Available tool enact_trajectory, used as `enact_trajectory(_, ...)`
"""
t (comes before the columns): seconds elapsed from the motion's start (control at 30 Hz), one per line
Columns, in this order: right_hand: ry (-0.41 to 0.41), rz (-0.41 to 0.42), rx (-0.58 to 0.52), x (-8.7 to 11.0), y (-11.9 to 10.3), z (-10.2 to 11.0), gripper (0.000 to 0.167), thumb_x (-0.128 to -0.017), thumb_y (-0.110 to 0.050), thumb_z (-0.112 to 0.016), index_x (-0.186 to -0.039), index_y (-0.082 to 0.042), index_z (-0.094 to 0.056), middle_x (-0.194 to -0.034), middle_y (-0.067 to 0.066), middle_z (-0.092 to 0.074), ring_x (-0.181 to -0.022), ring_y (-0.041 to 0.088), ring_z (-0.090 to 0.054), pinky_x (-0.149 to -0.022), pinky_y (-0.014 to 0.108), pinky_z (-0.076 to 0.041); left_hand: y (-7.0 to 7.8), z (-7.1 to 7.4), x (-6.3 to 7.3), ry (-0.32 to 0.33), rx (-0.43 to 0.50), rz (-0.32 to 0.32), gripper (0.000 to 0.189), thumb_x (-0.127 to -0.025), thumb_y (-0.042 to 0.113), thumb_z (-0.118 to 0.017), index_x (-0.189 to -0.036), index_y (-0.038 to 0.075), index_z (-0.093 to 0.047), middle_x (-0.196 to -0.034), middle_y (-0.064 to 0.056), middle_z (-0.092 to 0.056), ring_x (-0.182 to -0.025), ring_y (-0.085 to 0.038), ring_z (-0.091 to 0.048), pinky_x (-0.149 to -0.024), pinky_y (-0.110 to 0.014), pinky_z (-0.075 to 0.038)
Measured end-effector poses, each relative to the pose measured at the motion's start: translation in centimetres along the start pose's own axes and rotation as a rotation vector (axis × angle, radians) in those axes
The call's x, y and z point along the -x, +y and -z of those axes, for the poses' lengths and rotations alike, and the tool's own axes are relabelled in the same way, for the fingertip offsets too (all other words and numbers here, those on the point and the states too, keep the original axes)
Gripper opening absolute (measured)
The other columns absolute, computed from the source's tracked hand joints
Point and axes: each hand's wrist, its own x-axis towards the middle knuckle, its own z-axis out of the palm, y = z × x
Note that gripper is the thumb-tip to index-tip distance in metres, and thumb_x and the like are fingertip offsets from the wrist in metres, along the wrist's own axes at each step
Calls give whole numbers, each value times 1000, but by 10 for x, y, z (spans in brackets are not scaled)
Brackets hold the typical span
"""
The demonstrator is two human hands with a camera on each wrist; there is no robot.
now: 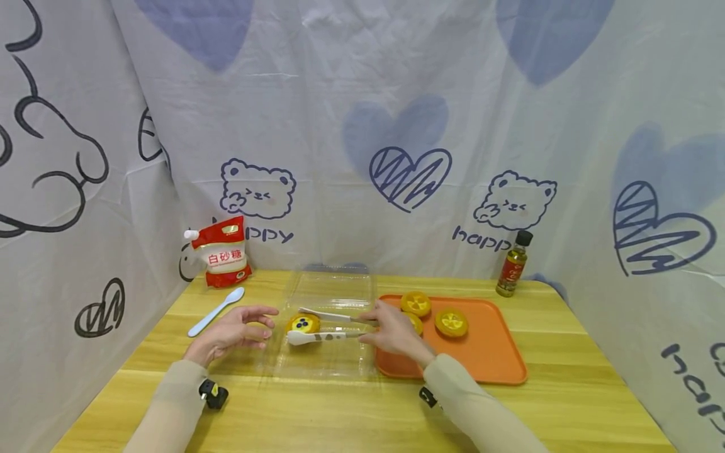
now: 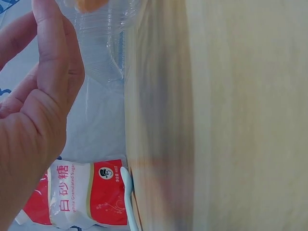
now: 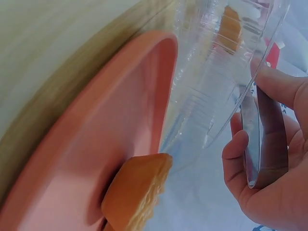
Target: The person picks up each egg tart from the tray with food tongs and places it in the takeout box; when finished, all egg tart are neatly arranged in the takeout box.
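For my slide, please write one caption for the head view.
Right hand holding tongs at a blue-dotted tart in a clear container, beside an orange tray with three tarts.

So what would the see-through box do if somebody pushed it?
The clear box would probably slide easily: its thin, see-through walls look light. It might bend if squeezed, though the ridges in its plastic could stiffen it a bit. The tart inside could slide too if nothing held it, since there's bare plastic around it.

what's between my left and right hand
In the head view: a clear plastic container, a tart, and the tongs in the right hand, their ends flanking the tart.
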Motion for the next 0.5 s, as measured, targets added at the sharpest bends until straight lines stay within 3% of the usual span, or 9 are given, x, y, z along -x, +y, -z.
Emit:
enact_trajectory(0.07,-6,0,14,-2,-2,-1,41,-84,-32,-78,-121,-18,-71,-113,6,-60,-90,17,-56,-69,31,-48,0,0,0,1,0,-2,67,-89,3,-68,-145,-8,-35,-122,-21,-53,-90,-18,-64,-77,-34,-61)
enact_trajectory(0.33,-43,-17,6,-10,-3,-8,43,-83,-28,-79,-124,-17,-69,-98,4,-53,-78,14,-44,-61,25,-37,1,-1,2,3,6,-5,65,-89,2,-68,-145,-8,-35,-119,-18,-54,-88,-17,-63,-76,-33,-61)
enact_trajectory(0.5,-57,7,44,-13,-1,-11,47,-82,-29,-80,-125,-16,-68,-105,5,-57,-81,13,-49,-64,24,-42,1,-1,2,3,5,-3,65,-89,3,-67,-145,-8,-36,-119,-19,-54,-89,-18,-64,-77,-34,-61)
